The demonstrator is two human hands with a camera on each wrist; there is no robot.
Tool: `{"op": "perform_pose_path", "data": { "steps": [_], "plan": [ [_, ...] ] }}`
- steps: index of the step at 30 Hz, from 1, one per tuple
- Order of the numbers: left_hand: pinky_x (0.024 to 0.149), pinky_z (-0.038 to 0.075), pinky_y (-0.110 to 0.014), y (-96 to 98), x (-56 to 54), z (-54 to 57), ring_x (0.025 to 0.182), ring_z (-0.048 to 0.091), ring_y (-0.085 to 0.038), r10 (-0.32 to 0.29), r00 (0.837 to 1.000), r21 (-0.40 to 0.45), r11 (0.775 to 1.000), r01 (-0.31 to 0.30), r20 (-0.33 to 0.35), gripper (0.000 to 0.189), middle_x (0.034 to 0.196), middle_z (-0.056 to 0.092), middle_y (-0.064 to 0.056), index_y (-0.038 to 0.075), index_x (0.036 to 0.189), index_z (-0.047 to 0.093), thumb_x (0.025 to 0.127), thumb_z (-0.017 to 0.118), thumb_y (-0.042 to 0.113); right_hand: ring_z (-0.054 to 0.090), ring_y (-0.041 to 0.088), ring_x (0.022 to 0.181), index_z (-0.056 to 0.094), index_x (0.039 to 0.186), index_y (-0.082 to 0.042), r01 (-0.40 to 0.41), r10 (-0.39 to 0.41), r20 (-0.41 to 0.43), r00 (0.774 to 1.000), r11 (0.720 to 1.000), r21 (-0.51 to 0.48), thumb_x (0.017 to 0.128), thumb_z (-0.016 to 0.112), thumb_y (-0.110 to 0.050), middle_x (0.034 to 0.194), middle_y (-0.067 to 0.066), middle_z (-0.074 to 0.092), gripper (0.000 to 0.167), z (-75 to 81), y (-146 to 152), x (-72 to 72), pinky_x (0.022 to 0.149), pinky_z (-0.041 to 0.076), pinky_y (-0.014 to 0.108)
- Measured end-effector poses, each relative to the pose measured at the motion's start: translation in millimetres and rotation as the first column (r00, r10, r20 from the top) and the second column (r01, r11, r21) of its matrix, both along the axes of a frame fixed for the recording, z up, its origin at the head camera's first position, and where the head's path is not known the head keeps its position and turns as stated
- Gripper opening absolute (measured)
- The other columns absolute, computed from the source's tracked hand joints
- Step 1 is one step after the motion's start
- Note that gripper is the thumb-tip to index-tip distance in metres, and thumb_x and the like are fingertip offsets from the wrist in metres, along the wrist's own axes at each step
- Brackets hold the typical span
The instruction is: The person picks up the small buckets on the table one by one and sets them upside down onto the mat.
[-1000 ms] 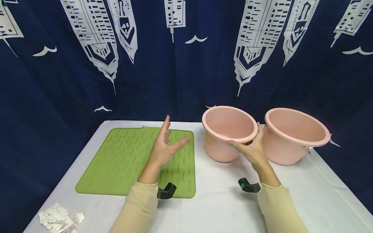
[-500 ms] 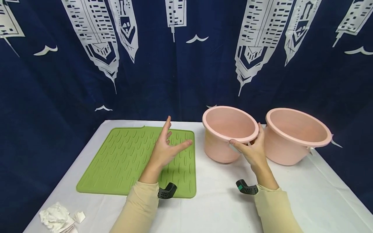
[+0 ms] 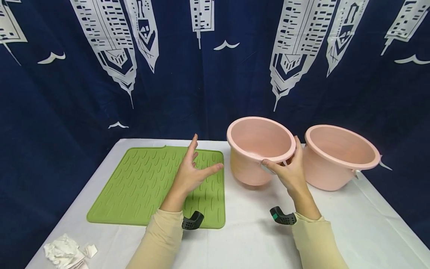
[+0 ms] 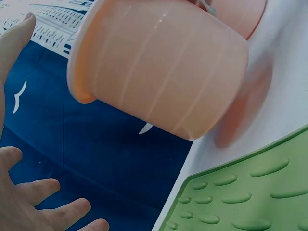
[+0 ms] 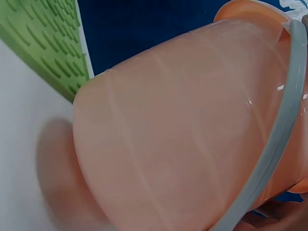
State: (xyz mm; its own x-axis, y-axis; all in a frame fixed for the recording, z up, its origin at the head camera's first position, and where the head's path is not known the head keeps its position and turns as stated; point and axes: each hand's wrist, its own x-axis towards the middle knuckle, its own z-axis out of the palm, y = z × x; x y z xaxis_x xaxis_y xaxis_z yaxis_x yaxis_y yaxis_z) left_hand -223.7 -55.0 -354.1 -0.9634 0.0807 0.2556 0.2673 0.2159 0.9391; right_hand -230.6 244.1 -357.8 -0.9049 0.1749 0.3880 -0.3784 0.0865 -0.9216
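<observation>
A pink bucket [image 3: 250, 170] hangs slightly above the white table, its shadow apart from its base in both wrist views. My right hand [image 3: 289, 173] grips it at the right side, thumb in front just below the rim and fingers partly hidden behind. Its grey handle [image 5: 269, 154] hangs down along the wall in the right wrist view. Over the green mat [image 3: 134, 186], my left hand [image 3: 189, 177] is held in the air with fingers spread and nothing in it. Some distance separates it from the bucket [image 4: 163, 67] in the left wrist view.
A second pink bucket [image 3: 326, 175] stands at the right, close beside my right hand. Crumpled white tissue [image 3: 64, 251] lies at the table's front left. Behind the table hangs a dark blue curtain [image 3: 174, 97] with white printed buildings.
The bucket in my right hand has risen off the table and shifted slightly left, with the hand following. My left hand has barely moved. The second bucket stays put.
</observation>
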Motion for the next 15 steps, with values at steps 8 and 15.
{"op": "perform_pose_path", "data": {
  "steps": [8, 15],
  "plan": [
    [0.113, 0.028, -0.058, 0.5, 1.0, 0.5, 0.147, 0.026, -0.036, -0.004, 1.0, 0.0, 1.0, 0.004, -0.011, 0.116, 0.164, 0.017, 0.011, 0.054, 0.156, 0.01, 0.071, 0.09, 0.052, 0.03, 0.034, 0.142, 0.004, 0.163, -0.021, -0.027, 0.027, -0.011, 1.0, 1.0, 0.005, 0.074, 0.084, 0.008, 0.163, 0.006, 0.02, 0.123, 9.0, -8, 6.7, 0.108, 0.039, 0.029],
    [0.113, 0.028, -0.057, 2.2, 2.5, 0.7, 0.147, 0.026, -0.036, -0.011, 1.0, -0.001, 1.0, 0.011, -0.025, 0.118, 0.164, 0.017, 0.009, 0.052, 0.156, 0.008, 0.071, 0.09, 0.05, 0.033, 0.033, 0.139, 0.004, 0.163, -0.023, -0.073, 0.073, -0.004, 0.997, 0.997, 0.026, 0.072, 0.085, 0.009, 0.162, 0.006, 0.022, 0.126, 14.1, -17, 11.0, 0.104, 0.043, 0.027]
  ]
}}
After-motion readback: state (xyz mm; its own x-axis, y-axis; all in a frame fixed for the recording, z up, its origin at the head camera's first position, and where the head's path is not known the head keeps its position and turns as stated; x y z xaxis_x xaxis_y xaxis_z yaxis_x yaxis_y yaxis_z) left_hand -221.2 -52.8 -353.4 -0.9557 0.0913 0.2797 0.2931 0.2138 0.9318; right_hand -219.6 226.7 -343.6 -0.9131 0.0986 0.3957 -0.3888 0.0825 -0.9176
